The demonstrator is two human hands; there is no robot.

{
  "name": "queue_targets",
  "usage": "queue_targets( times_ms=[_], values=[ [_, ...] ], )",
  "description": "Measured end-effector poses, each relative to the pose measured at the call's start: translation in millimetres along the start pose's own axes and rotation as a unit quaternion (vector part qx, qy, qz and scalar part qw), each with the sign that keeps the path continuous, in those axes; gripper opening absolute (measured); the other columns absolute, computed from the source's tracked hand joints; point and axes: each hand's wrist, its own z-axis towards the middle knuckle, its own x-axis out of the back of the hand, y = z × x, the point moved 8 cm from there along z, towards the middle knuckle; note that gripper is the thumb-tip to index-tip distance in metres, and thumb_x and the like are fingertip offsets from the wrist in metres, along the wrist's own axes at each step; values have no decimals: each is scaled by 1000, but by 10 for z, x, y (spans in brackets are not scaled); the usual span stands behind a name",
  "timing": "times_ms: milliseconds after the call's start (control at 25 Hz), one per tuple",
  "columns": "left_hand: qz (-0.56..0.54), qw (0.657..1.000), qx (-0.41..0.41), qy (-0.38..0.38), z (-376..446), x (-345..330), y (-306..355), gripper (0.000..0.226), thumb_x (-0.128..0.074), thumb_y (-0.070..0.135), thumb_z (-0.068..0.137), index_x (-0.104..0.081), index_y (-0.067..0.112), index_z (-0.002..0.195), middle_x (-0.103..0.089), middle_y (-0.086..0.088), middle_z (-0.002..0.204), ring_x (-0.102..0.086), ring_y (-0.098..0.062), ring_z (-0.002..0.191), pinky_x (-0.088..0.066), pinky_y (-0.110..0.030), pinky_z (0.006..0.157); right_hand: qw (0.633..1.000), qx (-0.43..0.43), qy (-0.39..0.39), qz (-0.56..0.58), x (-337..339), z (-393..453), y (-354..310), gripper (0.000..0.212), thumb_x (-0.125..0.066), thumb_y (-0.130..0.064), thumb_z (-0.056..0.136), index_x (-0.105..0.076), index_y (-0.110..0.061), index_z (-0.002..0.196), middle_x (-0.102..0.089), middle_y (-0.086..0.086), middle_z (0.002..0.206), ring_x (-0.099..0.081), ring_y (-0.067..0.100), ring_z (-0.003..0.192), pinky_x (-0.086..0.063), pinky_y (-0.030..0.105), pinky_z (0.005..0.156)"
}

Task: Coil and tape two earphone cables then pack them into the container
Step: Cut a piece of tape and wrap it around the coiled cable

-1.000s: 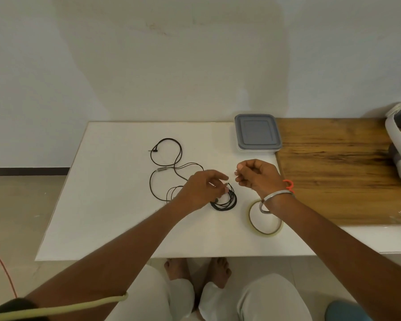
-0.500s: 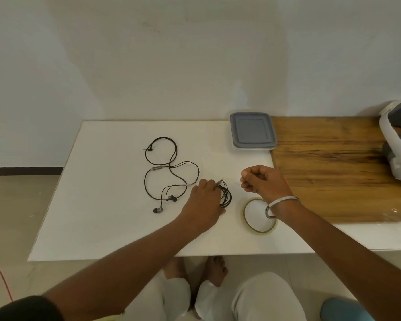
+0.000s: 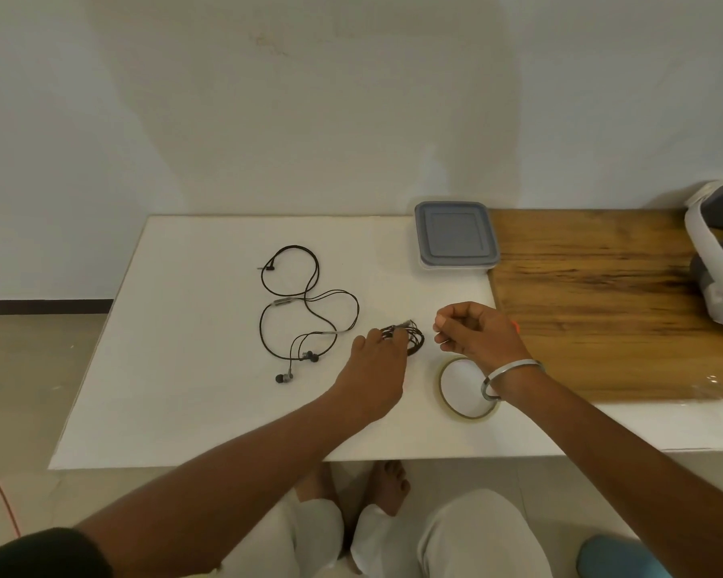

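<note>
Head view, lidded container (image 3: 456, 235) on table (image 3: 184, 390), contents hidden

You have one view only, a wide-angle camera on your head, looking forward and steeply down. It sits close above the white rectangular tabletop (image 3: 209, 402), whose near edge crosses the lower frame, with your knees and bare feet below it. The pale plaster wall (image 3: 309, 118) fills the upper half, straight ahead.
</note>
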Motion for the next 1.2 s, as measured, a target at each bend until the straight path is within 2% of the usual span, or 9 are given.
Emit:
queue_targets(
  times_ms=[80, 120, 240, 440, 560, 680, 880, 1000, 1200],
  values=[
    [-149, 988, 48, -11, 34, 52, -166, 23, -38, 11, 100, -40, 4, 121, -59, -16, 101, -56, -32, 93, -37, -38, 72, 1000, 12, -3, -1, -15, -15, -34, 9, -64, 2, 83, -63, -4, 89, -65, 9, 75, -63, 13, 60, -56, 20, 58],
    [-252, 965, 73, -14, 45, 76, -258, 17, -37, 15, 101, -43, 6, 114, -60, -15, 92, -59, -31, 85, -41, -39, 69, 1000, 20, -7, -5, -33, -24, -55, 10, -64, 3, 82, -62, -4, 89, -64, 9, 75, -63, 11, 59, -56, 21, 57],
    [-505, 851, 141, -40, 54, 132, -413, 18, -35, 16, 104, -51, 10, 108, -58, 0, 77, -57, -16, 73, -43, -26, 70, 996, 68, -20, -44, -107, -42, -134, 14, -66, 2, 81, -62, -11, 83, -64, 6, 77, -62, 14, 64, -53, 25, 58],
    [-658, 734, 144, -90, 46, 126, -417, 29, -32, 11, 105, -59, 9, 117, -54, 0, 72, -43, -10, 63, -33, -22, 59, 975, 156, -27, -156, -299, -45, -299, 12, -68, -6, 81, -61, -16, 82, -64, -2, 83, -61, 16, 74, -55, 26, 62],
    [-703, 689, 148, -99, 25, 132, -467, 33, -28, 10, 105, -60, 10, 117, -47, 0, 68, -38, -11, 62, -29, -23, 58, 959, 190, -48, -204, -389, -47, -359, 11, -69, -9, 80, -62, -17, 82, -66, -2, 84, -62, 15, 77, -55, 26, 65],
    [-714, 677, 136, -120, -15, 153, -484, 35, -27, 10, 105, -61, 12, 115, -42, 1, 66, -34, -11, 61, -28, -24, 60, 949, 198, -66, -235, -429, -40, -397, 12, -69, -12, 81, -62, -22, 82, -69, -2, 81, -64, 14, 75, -54, 24, 68],
    [-700, 687, 116, -157, -42, 155, -452, 32, -30, 11, 104, -56, 13, 123, -43, 5, 63, -36, -9, 56, -30, -29, 71, 930, 208, -83, -290, -509, -14, -463, 10, -69, -15, 81, -63, -22, 82, -63, -15, 75, -58, 2, 65, -46, 10, 60],
    [-689, 697, 107, -168, -40, 152, -446, 32, -30, 12, 104, -55, 13, 124, -44, 6, 62, -36, -9, 56, -30, -31, 74, 920, 232, -94, -302, -565, -29, -500, 13, -68, -13, 82, -61, -24, 80, -60, -16, 76, -55, -4, 67, -43, 6, 59],
    [-673, 711, 103, -177, -39, 179, -440, 32, -31, 11, 104, -62, 17, 108, -42, 4, 63, -33, -12, 61, -29, -33, 76, 893, 262, -93, -353, -585, -42, -534, 8, -66, -15, 84, -62, -22, 84, -54, -18, 77, -52, 7, 67, -41, 8, 61]
  ],
)
